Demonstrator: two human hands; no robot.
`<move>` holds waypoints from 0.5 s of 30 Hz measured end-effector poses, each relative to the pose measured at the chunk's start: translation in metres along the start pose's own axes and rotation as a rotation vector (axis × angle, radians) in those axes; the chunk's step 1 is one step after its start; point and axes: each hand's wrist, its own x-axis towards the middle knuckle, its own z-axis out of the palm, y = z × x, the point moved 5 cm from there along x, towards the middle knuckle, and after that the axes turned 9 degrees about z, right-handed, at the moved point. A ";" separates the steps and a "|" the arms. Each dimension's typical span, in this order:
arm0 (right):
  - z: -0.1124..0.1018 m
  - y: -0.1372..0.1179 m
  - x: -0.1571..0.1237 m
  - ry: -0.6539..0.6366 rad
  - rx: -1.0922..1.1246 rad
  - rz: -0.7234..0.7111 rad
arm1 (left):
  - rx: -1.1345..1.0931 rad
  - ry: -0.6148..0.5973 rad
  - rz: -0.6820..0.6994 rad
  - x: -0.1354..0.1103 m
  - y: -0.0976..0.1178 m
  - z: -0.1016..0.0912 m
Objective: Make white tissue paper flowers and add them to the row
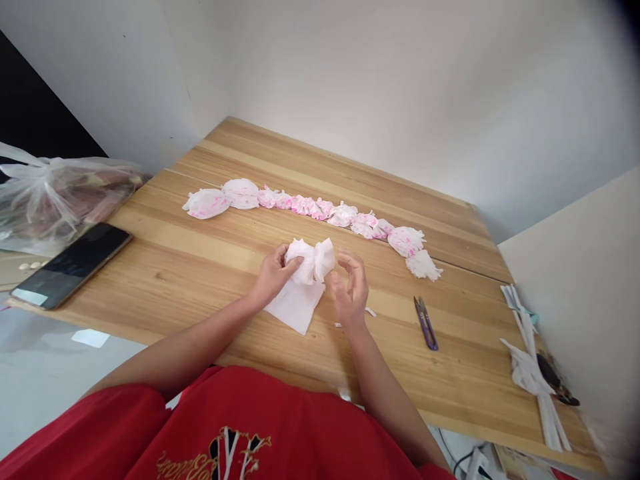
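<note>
White bow is being pinched by left hand
Likely light, soft, easily creased; cinched middle being favoured for grip; fingers of right hand being held spread

The left edge of the view cuts off the plastic bag, and what lies inside cannot be recognised. Some fingers of the left hand are hidden behind the white bunch. The bottom edge cuts the red shirt. The dark object beside the white strips is too blurred to name.
</note>
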 end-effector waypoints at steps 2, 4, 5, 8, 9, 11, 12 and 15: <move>0.005 -0.001 -0.002 -0.021 -0.053 -0.044 | 0.074 -0.013 0.048 -0.001 0.001 0.001; 0.008 0.001 -0.003 -0.013 -0.107 -0.052 | 0.147 -0.025 0.088 -0.002 0.002 0.002; 0.009 0.002 -0.003 -0.010 -0.137 -0.049 | 0.182 -0.034 0.104 -0.003 0.002 0.003; 0.009 0.006 0.000 0.009 -0.202 -0.002 | 0.253 -0.082 0.130 -0.007 0.004 0.007; 0.007 0.009 0.001 0.020 -0.199 0.034 | 0.261 -0.102 0.131 -0.008 0.005 0.008; 0.003 0.017 0.004 0.041 -0.129 0.132 | 0.240 -0.124 0.111 -0.008 0.005 0.010; 0.001 0.021 0.005 0.041 -0.066 0.185 | 0.207 -0.125 0.091 -0.008 0.005 0.010; 0.000 0.030 0.008 0.013 0.124 0.295 | 0.054 -0.087 0.022 -0.006 0.004 0.009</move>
